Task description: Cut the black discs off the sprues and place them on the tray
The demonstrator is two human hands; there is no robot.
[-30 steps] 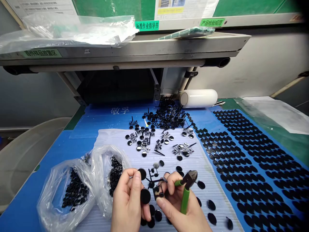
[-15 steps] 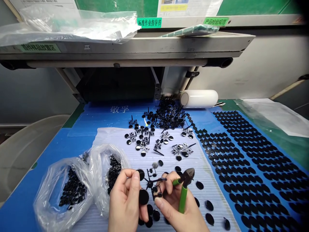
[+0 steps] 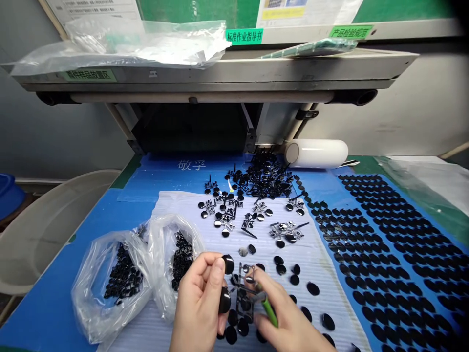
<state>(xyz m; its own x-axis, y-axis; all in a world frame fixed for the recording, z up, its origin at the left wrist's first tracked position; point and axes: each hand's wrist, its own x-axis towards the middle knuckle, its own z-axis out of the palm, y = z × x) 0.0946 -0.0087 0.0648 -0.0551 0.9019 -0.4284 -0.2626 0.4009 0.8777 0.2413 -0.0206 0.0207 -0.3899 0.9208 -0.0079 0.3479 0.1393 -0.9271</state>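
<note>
Pinching a blk sprue (image 3: pixel 245 289) by one disc (image 3: pixel 227 264) btwn thumb + fingers of L hand (image 3: pixel 201 305), had it up over the near part of the pale sheet (image 3: pixel 176 205), abt mid-scene. Saw a 2nd disc (image 3: pixel 224 300) close by, nearer, next to same hand. Gripped cutters (image 3: pixel 270 312) in R hand (image 3: pixel 287 310), green handle tucked by the fingers, head pointing L toward the sprue; couldn't tell contact btwn blades and sprue, too blurred. Had loose discs (image 3: pixel 313 288) scattered on the sheet, mostly near and R, plus spare sprues (image 3: pixel 287 231) farther off and a dense heap (image 3: pixel 269 173) of them at far end. Noted 2 open clear bags (image 3: pixel 87 298) to L, both w/ sm. blk parts (image 3: pixel 124 277) inside. Saw long rows of blk discs (image 3: pixel 402 244) to R on a blue surface (image 3: pixel 110 210). Spotted a white cylinder (image 3: pixel 318 153) lying far, just R of the heap, lg. tub (image 3: pixel 40 232) far L beside the table, and blue container (image 3: pixel 10 195) beyond. Found clear plastic (image 3: pixel 146 46) atop a shelf (image 3: pixel 220 80) on far side, L end.
</note>
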